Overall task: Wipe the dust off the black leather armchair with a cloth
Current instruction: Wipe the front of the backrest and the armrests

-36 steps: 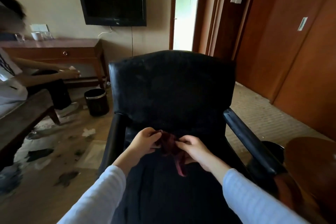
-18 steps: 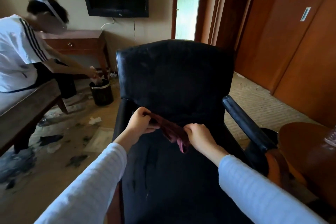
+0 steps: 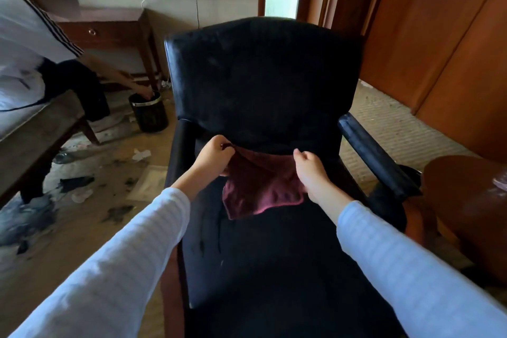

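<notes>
The black leather armchair [image 3: 260,77] faces me, its backrest upright and its seat running down toward the bottom of the view. A dark red cloth [image 3: 260,189] hangs spread out above the seat, just below the backrest. My left hand [image 3: 212,158] pinches the cloth's upper left corner. My right hand [image 3: 311,170] grips its upper right edge. The cloth's lower part droops toward the seat.
A person in a white striped shirt [image 3: 27,44] sits on a bench at the left, reaching into a black bin [image 3: 148,112]. Litter lies on the floor at the left. A round wooden table [image 3: 466,200] stands beside the right armrest [image 3: 375,153]. A wooden desk [image 3: 109,33] stands at the back wall.
My hands have drawn apart and the bunched cloth now hangs spread out between them. The view has tilted down and nearer the chair. The other person has leaned to the bin.
</notes>
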Action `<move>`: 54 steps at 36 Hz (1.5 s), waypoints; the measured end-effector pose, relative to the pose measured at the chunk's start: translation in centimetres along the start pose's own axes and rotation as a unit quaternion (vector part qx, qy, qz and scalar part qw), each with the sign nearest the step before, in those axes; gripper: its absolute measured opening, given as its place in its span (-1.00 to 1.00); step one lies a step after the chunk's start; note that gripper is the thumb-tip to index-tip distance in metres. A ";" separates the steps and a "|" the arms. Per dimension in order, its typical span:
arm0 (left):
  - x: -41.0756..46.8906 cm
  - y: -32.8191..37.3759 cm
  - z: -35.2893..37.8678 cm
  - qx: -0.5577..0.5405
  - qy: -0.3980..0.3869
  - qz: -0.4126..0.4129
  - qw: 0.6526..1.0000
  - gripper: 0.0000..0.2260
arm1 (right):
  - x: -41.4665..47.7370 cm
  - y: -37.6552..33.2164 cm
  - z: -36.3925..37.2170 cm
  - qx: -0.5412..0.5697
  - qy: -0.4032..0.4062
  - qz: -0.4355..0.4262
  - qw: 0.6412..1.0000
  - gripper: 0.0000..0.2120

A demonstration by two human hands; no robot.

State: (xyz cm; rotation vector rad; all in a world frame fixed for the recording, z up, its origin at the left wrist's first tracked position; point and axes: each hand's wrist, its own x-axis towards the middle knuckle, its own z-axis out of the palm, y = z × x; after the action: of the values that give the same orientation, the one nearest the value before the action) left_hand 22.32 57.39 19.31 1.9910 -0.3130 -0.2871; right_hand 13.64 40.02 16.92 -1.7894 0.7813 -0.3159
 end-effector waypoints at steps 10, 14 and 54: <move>-3.3 2.4 2.5 -0.001 -0.210 0.023 0.977 -0.84 | -2.3 -1.6 1.1 0.204 -0.175 0.022 0.963 -0.71; -3.0 1.8 1.9 0.001 -0.214 0.015 0.977 -0.82 | -2.7 -1.2 0.7 0.197 -0.148 0.023 0.969 -0.81; -3.8 -16.8 -5.5 0.316 0.088 -0.052 0.943 -0.47 | -5.4 21.7 15.3 -0.548 -0.281 -0.333 0.714 -0.43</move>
State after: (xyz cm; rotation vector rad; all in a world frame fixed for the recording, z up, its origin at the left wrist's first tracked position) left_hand 22.18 70.33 6.64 2.6537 -0.1977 -0.0699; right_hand 10.62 51.02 -7.64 -3.0532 -0.3008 0.3557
